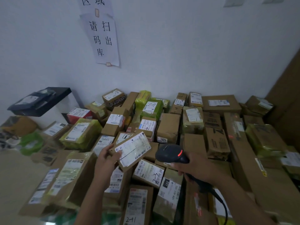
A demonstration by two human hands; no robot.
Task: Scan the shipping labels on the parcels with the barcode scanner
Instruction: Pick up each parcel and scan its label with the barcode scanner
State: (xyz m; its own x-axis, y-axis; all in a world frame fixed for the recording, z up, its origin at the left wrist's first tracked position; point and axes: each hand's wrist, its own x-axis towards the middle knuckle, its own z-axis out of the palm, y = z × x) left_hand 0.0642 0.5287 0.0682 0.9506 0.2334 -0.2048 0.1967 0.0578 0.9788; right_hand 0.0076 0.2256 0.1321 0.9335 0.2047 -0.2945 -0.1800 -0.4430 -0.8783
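Now, left fingers gripping parcel, right fingers curled round scanner alongside

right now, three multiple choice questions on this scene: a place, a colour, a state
1. Where is the barcode scanner relative to the held parcel?
A. to its right
B. beneath it
C. on the floor
2. What colour is the light on the scanner?
A. green
B. red
C. blue
3. What is the left hand doing?
A. resting open
B. pointing at the wall
C. gripping the parcel, label up

1 A, the right hand holds it right of the parcel; 2 B, a red glow on its head; 3 C, fingers curl round the box edge.
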